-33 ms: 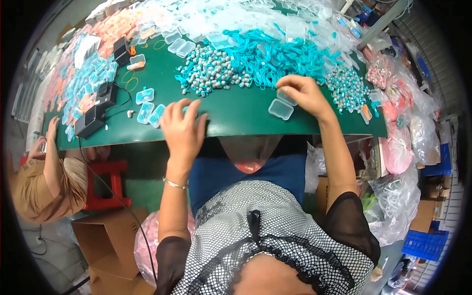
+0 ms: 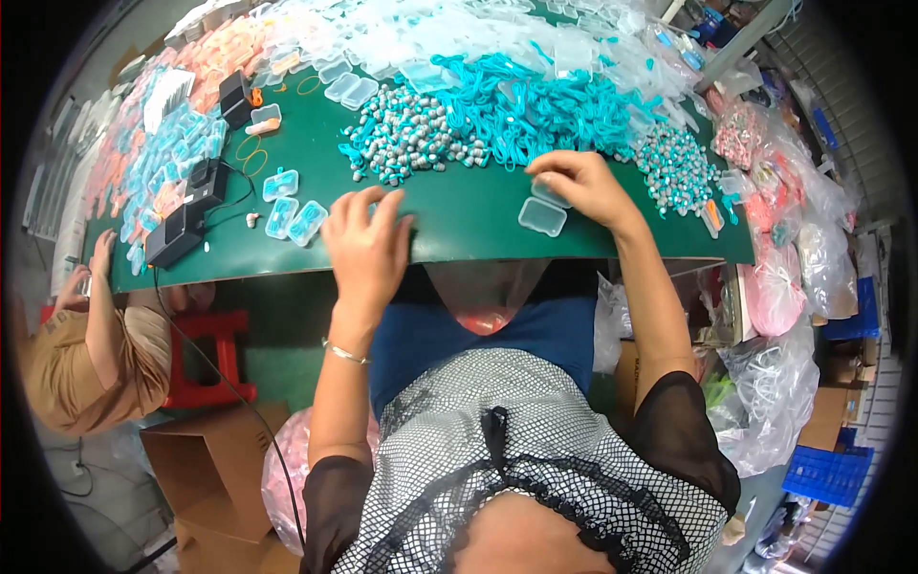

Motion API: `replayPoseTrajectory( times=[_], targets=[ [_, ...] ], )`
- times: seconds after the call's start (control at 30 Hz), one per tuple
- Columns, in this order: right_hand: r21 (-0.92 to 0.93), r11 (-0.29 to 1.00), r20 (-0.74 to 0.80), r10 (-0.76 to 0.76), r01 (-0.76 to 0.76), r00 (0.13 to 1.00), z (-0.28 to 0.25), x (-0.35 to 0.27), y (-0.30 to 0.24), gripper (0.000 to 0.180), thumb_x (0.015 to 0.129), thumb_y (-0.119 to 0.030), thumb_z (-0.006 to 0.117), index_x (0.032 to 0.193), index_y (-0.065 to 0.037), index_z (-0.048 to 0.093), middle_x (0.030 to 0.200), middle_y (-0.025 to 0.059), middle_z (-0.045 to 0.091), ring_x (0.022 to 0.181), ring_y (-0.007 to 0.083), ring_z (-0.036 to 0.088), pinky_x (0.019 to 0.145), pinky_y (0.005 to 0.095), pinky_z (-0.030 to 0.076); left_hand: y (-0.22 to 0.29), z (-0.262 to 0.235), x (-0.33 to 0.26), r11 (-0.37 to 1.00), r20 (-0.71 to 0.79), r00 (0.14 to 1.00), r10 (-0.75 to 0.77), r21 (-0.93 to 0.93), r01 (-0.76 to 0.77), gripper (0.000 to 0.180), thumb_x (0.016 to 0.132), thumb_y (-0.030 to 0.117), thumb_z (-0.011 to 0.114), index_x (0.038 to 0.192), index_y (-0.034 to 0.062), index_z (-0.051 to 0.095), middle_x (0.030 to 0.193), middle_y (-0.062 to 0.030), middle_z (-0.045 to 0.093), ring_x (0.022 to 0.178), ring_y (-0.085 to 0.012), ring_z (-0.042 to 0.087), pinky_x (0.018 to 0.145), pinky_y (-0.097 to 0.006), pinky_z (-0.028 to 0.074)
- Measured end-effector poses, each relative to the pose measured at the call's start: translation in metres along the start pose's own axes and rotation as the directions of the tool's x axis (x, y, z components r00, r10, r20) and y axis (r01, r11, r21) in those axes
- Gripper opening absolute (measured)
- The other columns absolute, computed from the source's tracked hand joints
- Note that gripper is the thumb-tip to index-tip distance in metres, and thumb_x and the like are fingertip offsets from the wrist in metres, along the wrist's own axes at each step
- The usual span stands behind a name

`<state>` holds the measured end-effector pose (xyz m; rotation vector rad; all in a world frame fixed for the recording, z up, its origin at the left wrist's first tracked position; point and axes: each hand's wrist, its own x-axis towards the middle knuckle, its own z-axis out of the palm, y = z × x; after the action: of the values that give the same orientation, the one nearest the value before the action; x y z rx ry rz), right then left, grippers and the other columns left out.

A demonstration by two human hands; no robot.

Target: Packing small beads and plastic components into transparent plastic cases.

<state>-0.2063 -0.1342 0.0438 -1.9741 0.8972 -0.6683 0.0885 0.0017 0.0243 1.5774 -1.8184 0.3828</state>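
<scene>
My right hand [image 2: 585,187] pinches the upper half of an opened clear plastic case [image 2: 542,217], its other half lying flat on the green table. My left hand [image 2: 368,251] hovers near the table's front edge, fingers bent and apart, with nothing seen in it. Just left of its fingers lie filled cases with turquoise contents [image 2: 307,223]. Beyond my hands is a heap of small grey-and-turquoise plug-shaped pieces [image 2: 411,134]. Turquoise cords [image 2: 545,110] lie tangled just past my right hand. A second heap of small pieces [image 2: 674,172] spreads to the right of it.
Clear empty cases [image 2: 354,91] cover the table's far side. Black boxes [image 2: 177,236] with a cable stand at the left, beside piled blue and orange cases. At the left edge another person's hand [image 2: 103,251] rests by the table. Plastic bags [image 2: 773,287] crowd the right.
My left hand has shifted slightly right, away from the filled cases. My right hand and the opened case have moved a little to the left.
</scene>
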Motion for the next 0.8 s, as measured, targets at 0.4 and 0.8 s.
replayPoseTrajectory(
  times=[0.4,0.8],
  targets=[
    [-0.256,0.965,-0.312,-0.138,0.057,0.94,0.007,-0.05,0.005,0.014,0.085,-0.004,0.067,0.098,-0.001,0.072,0.093,0.0117,0.071,0.081,0.0229,0.068,0.072,0.0316,0.053,0.047,0.086,0.068,0.998,0.221,0.975,0.022,0.046,-0.032,0.016,0.077,0.021,0.076,0.086,0.0101,0.069,0.081,-0.0083,0.062,0.076,-0.0301,0.064,0.064,-0.044,0.048],
    [-0.382,0.914,-0.587,-0.123,-0.139,0.8,-0.032,-0.109,0.022,0.011,0.086,-0.001,0.065,0.096,-0.002,0.071,0.089,0.0096,0.07,0.08,0.021,0.067,0.072,0.0302,0.051,0.053,0.065,0.066,0.987,0.252,0.968,0.005,-0.155,0.035,0.014,0.079,0.018,0.068,0.078,0.0047,0.065,0.079,-0.014,0.063,0.074,-0.0345,0.064,0.065,-0.045,0.048]
  ],
)
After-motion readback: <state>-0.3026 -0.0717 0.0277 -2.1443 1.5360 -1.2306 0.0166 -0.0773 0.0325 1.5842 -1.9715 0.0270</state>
